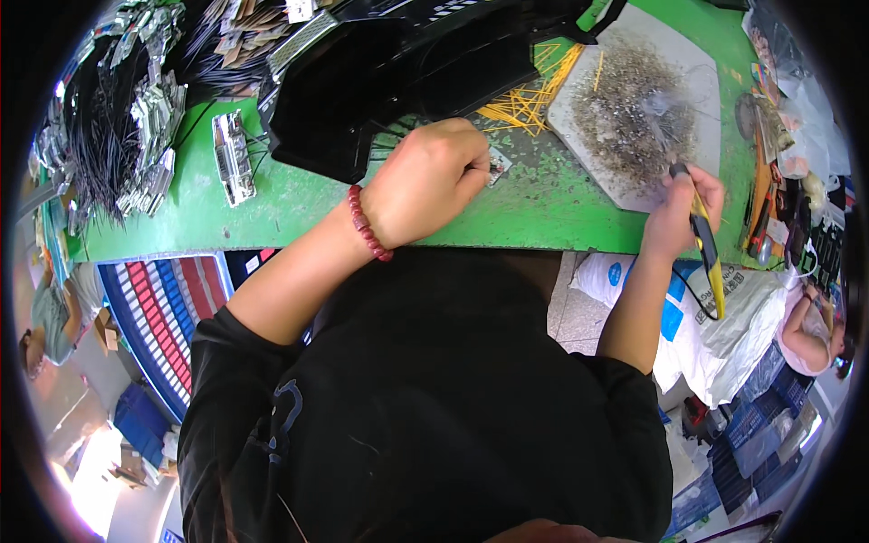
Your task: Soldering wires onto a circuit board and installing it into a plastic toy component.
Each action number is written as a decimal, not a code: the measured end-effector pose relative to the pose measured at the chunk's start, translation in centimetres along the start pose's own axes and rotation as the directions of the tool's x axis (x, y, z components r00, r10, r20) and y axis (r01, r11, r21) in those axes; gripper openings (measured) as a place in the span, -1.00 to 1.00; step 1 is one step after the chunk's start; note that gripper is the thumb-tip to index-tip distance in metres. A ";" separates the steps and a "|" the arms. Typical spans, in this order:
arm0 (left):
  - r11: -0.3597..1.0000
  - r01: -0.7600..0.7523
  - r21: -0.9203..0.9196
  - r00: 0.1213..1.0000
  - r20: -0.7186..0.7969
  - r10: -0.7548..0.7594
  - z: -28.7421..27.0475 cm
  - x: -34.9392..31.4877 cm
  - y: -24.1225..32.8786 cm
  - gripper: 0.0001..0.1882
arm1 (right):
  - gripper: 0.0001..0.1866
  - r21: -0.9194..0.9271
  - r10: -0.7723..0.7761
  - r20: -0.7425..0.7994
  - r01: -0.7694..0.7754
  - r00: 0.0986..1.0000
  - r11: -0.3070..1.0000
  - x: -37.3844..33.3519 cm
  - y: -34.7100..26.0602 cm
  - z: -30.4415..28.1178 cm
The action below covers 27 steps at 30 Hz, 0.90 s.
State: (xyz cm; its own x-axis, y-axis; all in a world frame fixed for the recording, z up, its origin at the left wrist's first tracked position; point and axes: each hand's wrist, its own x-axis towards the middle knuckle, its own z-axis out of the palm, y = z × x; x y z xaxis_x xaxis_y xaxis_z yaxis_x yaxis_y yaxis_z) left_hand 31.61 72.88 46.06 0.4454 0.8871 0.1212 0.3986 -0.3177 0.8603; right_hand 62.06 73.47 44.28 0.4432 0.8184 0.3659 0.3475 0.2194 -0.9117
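My right hand [683, 210] grips a yellow-and-black soldering iron [705, 237] by its handle. The iron's tip points away from me, over a pale angular slab [568, 101] strewn with grey-brown crumbs [625, 118], and a wisp of smoke hangs there. My left hand [433, 176] is closed on the table's near part, back of the hand up. Its fingers curl out of sight, so what they hold, if anything, is hidden. A small pale board [498, 168] shows just beside its knuckles. Right behind that hand lies a large black plastic housing [335, 100].
Yellow sticks or wires [534, 104] lie between housing and slab on the green table [561, 224]. A silver part [233, 158] sits at left, near bundles of black-wired silver parts [149, 136]. Hand tools [759, 204] line the right edge. White sacks [724, 335] stand below.
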 end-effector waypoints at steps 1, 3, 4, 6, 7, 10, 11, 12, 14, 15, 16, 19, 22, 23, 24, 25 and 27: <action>1.000 0.005 -0.001 1.000 -0.011 -0.005 0.2 -0.1 -0.1 -0.93 | -0.90 0.071 0.028 0.013 -0.029 1.000 0.997 -0.7 -0.2 -0.2; 1.000 0.003 0.020 1.000 -0.015 -0.003 0.3 -0.1 -0.1 -0.93 | -0.89 0.158 0.059 0.102 -0.075 0.993 0.985 -3.1 -2.1 0.9; 0.999 -0.009 0.035 1.000 -0.017 0.010 0.4 -0.1 -0.1 -0.93 | -0.85 0.194 0.047 0.173 -0.081 0.984 0.978 -4.4 -2.8 1.2; 0.999 -0.002 0.045 1.000 -0.022 0.003 0.4 -0.2 -0.1 -0.92 | -0.71 0.228 -0.009 0.295 -0.062 0.955 0.972 -6.7 -3.9 2.3; 0.999 0.000 0.054 1.000 -0.021 0.001 0.4 -0.2 -0.1 -0.93 | -0.69 0.288 -0.011 0.338 -0.092 0.941 0.953 -7.8 -4.0 2.6; 0.997 0.003 0.076 1.000 -0.024 -0.001 0.5 -0.1 0.2 -0.92 | -0.70 0.350 0.009 0.426 -0.175 0.905 0.920 -9.7 -3.9 2.6; 0.996 0.004 0.095 0.999 -0.032 -0.001 0.5 -0.1 0.3 -0.92 | -0.69 0.314 0.015 0.446 -0.172 0.895 0.934 -9.9 -4.0 2.6; 0.996 0.005 0.094 0.999 -0.032 -0.002 0.6 -0.1 0.2 -0.92 | -0.69 0.313 0.016 0.446 -0.173 0.895 0.934 -10.1 -4.0 2.4; 0.995 -0.011 0.100 0.998 -0.063 0.017 0.8 -0.3 0.1 -0.92 | -0.70 0.255 0.010 0.472 -0.147 0.882 0.956 -10.2 -3.9 1.9; 0.995 -0.010 0.099 0.998 -0.063 0.016 0.9 -0.3 0.1 -0.92 | -0.72 0.275 -0.024 0.448 -0.112 0.894 0.955 -10.2 -3.6 2.0; 0.994 -0.010 0.111 0.998 -0.061 0.017 0.9 -0.3 0.2 -0.92 | -0.72 0.274 -0.023 0.448 -0.113 0.894 0.955 -10.2 -3.5 2.0; 0.993 -0.012 0.121 0.998 -0.059 0.019 1.0 -0.2 0.2 -0.92 | -0.72 0.291 -0.075 0.451 -0.067 0.890 0.954 -10.1 -3.4 2.0; 0.993 -0.003 0.122 0.998 -0.057 0.010 0.9 -0.3 0.3 -0.92 | -0.72 0.250 -0.080 0.488 -0.051 0.869 0.967 -9.9 -3.6 2.1; 0.993 0.004 0.120 0.999 -0.051 0.002 0.9 -0.3 0.3 -0.92 | -0.72 0.237 -0.081 0.492 -0.044 0.867 0.970 -9.9 -3.6 2.1; 0.993 0.003 0.119 0.999 -0.050 0.003 0.9 -0.2 0.3 -0.92 | -0.72 0.225 -0.082 0.496 -0.036 0.864 0.974 -9.9 -3.6 2.1; 0.993 0.001 0.118 0.999 -0.049 0.005 0.9 -0.2 0.3 -0.92 | -0.72 0.224 -0.082 0.496 -0.036 0.864 0.974 -9.8 -3.6 2.2; 0.993 0.001 0.118 0.999 -0.050 0.005 0.9 -0.2 0.3 -0.92 | -0.74 0.220 -0.109 0.514 -0.008 0.851 0.975 -9.7 -3.5 2.2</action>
State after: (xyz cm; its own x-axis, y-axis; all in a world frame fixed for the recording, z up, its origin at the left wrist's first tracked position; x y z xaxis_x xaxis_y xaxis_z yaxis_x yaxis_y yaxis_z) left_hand 32.34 72.28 45.80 0.4065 0.9013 0.1498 0.4911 -0.3538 0.7960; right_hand 54.74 65.94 43.50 -0.0861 0.9453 0.3147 0.1539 0.3247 -0.9332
